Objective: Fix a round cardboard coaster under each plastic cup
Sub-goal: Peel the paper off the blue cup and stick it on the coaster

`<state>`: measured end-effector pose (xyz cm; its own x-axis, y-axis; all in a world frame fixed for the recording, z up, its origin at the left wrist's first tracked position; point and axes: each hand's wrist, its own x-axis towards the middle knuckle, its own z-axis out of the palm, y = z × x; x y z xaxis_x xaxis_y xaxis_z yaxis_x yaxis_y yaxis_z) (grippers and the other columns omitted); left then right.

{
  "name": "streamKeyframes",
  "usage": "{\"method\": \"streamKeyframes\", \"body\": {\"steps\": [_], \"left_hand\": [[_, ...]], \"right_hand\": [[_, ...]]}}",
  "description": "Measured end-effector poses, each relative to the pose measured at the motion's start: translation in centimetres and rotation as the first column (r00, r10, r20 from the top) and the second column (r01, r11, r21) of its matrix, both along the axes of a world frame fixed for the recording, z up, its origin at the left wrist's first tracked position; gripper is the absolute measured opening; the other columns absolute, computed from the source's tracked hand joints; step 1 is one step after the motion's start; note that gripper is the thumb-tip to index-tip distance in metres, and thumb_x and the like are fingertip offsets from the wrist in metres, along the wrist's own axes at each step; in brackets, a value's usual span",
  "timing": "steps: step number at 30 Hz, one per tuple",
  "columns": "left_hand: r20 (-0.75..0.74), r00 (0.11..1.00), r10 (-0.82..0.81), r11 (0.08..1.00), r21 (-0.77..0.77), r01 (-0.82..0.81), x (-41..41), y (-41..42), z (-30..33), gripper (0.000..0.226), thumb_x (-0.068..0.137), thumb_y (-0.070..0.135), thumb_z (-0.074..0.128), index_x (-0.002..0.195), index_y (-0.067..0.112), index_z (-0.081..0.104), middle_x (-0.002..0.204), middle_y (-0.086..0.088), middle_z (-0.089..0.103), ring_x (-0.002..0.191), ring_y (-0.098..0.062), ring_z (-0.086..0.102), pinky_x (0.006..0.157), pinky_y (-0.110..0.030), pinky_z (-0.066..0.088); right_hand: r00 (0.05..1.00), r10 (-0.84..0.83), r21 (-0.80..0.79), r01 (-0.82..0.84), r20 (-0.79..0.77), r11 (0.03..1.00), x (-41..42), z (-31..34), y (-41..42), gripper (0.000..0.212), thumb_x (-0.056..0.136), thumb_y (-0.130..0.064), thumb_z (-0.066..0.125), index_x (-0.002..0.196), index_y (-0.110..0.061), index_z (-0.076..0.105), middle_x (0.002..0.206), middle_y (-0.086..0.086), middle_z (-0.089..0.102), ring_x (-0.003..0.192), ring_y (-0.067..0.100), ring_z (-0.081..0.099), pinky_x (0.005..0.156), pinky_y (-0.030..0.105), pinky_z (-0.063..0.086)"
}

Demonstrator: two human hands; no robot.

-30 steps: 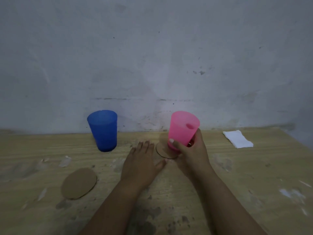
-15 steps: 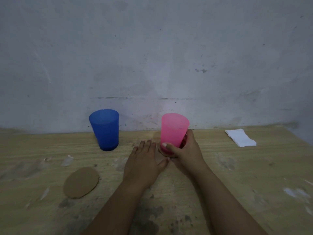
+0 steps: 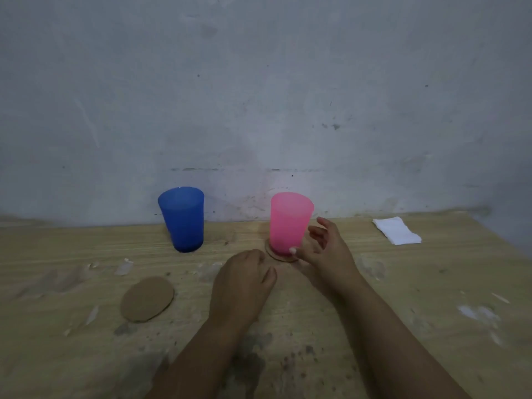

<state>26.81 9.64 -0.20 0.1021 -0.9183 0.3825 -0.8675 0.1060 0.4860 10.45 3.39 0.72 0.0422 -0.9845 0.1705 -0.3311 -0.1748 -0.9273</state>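
A pink plastic cup (image 3: 290, 223) stands upright on a round cardboard coaster (image 3: 277, 255), whose edge shows at the cup's front left. My right hand (image 3: 328, 249) is just right of the cup, fingers spread, thumb tip close to the cup's base, holding nothing. My left hand (image 3: 244, 279) rests on the table in front of the cup with fingers curled under. A blue plastic cup (image 3: 182, 218) stands upright on the bare table to the left. A second cardboard coaster (image 3: 147, 299) lies flat in front of the blue cup.
The wooden table (image 3: 431, 312) is stained and scattered with small white scraps. A folded white cloth (image 3: 397, 230) lies at the back right. A grey wall rises directly behind the cups.
The pink cup went from tilted in my right hand to standing upright on its coaster. My right hand let go and opened. My left hand drew back and curled its fingers.
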Motion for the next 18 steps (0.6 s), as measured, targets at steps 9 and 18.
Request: {"method": "streamKeyframes", "body": {"steps": [9, 18], "left_hand": [[-0.054, 0.962, -0.266, 0.961, -0.091, 0.261, -7.0, 0.1, 0.4, 0.028, 0.089, 0.024, 0.053, 0.115, 0.022, 0.062, 0.112, 0.007, 0.065, 0.101, -0.01, 0.058, 0.082, -0.022, 0.041], [-0.088, 0.909, -0.407, 0.913, -0.071, 0.402, -17.0, -6.4, 0.8, 0.033, 0.09, 0.019, 0.049, 0.121, 0.019, 0.059, 0.123, 0.002, 0.061, 0.113, -0.016, 0.055, 0.091, -0.028, 0.041]], "right_hand": [[0.944, -0.162, -0.099, 0.139, -0.288, 0.985, -8.4, 0.8, 1.4, 0.052, 0.082, -0.021, 0.069, 0.13, -0.021, 0.048, 0.134, -0.004, 0.053, 0.12, 0.006, 0.046, 0.087, 0.014, 0.032], [0.806, -0.383, -0.188, 0.334, -0.451, 0.924, -16.0, -0.8, -2.1, 0.039, 0.086, -0.003, 0.049, 0.123, -0.01, 0.056, 0.129, 0.007, 0.057, 0.117, 0.022, 0.052, 0.082, 0.017, 0.031]]}}
